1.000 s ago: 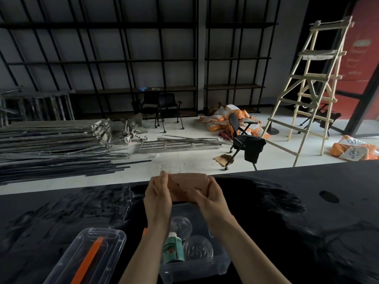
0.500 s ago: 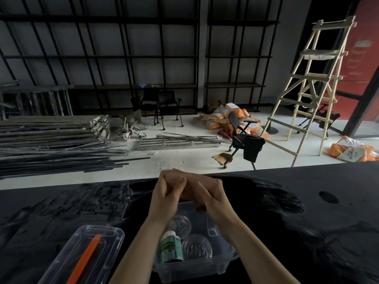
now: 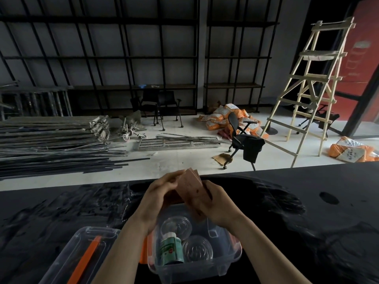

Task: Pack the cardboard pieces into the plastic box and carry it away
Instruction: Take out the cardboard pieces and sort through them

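Both your hands grip the cardboard pieces above the plastic box.

Your left hand (image 3: 162, 191) & right hand (image 3: 218, 199) have fingers closed on a stack of cardboard pieces (image 3: 193, 193), tilted, held just over the far end of the clear plastic box (image 3: 231, 261) on the black worktop (image 3: 307, 222). Inside the box: green bottle (image 3: 171, 251) upright, 2 clear round lids (image 3: 196, 251) beside it. Clear box lid (image 3: 82, 253) w/ orange strip lies left of the box, near the worktop's front edge.
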A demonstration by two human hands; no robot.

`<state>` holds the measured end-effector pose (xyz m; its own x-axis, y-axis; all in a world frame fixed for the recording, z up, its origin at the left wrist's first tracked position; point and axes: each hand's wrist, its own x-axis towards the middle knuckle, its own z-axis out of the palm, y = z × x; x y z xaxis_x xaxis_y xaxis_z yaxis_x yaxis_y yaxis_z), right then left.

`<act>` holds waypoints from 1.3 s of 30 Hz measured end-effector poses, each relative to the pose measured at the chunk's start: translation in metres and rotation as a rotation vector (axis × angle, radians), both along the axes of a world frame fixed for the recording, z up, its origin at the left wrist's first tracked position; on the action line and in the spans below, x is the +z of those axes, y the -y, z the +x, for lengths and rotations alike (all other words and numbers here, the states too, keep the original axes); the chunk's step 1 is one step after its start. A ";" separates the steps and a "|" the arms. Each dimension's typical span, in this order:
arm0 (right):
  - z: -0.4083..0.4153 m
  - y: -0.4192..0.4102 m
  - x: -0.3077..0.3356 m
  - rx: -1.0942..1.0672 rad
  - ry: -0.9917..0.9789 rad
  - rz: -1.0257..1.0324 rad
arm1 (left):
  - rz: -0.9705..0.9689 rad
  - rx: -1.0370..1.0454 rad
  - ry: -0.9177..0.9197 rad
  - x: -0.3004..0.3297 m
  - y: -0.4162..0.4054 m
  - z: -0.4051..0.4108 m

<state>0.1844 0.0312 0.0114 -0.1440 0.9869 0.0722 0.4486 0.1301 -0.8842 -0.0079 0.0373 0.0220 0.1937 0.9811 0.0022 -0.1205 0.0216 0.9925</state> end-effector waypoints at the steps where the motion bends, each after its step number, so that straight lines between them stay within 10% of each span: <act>1: 0.000 0.001 0.002 0.010 -0.007 0.011 | -0.036 -0.005 0.083 -0.003 0.000 -0.002; 27: -0.005 -0.006 0.009 -0.149 -0.730 -0.301 | -0.110 0.674 0.314 -0.024 -0.003 0.000; 39: -0.017 -0.008 0.013 -0.172 -0.847 -0.273 | -0.098 0.461 0.241 -0.022 0.009 0.025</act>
<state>0.1669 0.0388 0.0244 0.0019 0.9882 -0.1531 -0.3722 -0.1414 -0.9173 0.0173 0.0283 0.0001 -0.2526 0.9621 -0.1027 -0.3641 0.0038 0.9314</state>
